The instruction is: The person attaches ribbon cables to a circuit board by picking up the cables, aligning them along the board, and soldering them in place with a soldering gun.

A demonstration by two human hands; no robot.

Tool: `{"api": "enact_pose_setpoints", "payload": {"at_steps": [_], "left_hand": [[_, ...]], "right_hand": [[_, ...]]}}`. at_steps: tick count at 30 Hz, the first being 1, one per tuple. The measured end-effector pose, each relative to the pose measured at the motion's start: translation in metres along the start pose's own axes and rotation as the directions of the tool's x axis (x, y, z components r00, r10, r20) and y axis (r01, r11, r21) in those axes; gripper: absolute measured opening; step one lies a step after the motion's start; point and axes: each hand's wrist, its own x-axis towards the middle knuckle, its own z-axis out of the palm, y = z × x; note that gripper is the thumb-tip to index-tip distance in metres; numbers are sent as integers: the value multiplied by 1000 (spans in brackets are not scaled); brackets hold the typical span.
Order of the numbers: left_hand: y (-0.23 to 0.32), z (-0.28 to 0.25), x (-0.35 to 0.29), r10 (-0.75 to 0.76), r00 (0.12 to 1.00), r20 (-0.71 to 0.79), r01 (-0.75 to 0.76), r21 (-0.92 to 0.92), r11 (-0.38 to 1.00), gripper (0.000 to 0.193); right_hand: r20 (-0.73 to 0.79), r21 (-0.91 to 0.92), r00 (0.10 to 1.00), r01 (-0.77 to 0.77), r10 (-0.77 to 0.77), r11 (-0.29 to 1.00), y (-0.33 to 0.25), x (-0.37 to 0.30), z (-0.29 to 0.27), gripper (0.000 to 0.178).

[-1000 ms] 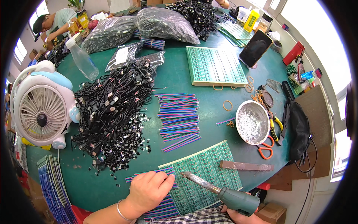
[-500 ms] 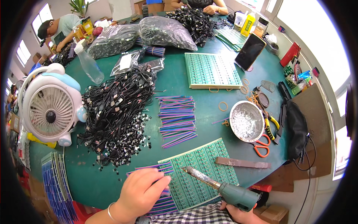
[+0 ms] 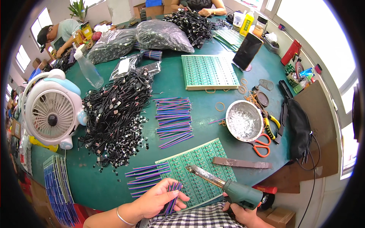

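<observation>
In my right hand (image 3: 243, 213) is the handle of a green soldering iron (image 3: 243, 194); its thick, scorched metal tip points up-left over a green circuit board panel (image 3: 205, 159). My left hand (image 3: 161, 194) is closed, palm up, around a small bunch of coloured wires (image 3: 173, 197) at the panel's lower left edge. Several more short blue, pink and black wire strips (image 3: 142, 175) lie in a row with their right ends on the panel's left edge. A brown bar (image 3: 241, 163) rests across the panel's right side.
Loose wire strips (image 3: 174, 117) lie beyond the panel, beside a heap of black cables (image 3: 114, 110). On the right are a metal bowl (image 3: 244, 121), orange-handled scissors (image 3: 262, 146) and yellow pliers (image 3: 273, 125). A fan (image 3: 52, 110) stands left; stacked boards (image 3: 209, 72) lie further back.
My left hand has turned palm up and now shows a bunch of wires in its fingers. The strips at the panel's left edge are more exposed. The soldering iron stays over the panel.
</observation>
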Motion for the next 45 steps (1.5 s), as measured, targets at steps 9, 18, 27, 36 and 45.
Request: {"api": "enact_pose_setpoints", "payload": {"at_steps": [9,18,27,36,45], "left_hand": [[7,-6,-4,113,987,-111,-110,29,993,16],[32,-11,-9,746,555,368,-249,929,-273,27],[30,-23,5,697,560,449,-140,880,-455,21],[26,-26,10,689,550,471,-166,871,-463,25],[26,-26,12,679,568,465,-157,871,-465,24]], "right_hand": [[105,86,991,71,-80,994,15,7,1,48],[58,-6,998,13,-13,1000,0,7,11,35],[63,-275,997,-13,31,961,-1,-3,12,24],[114,-374,969,248,-221,894,0,6,15,32],[77,-449,986,169,-150,877,3,3,14,33]]}}
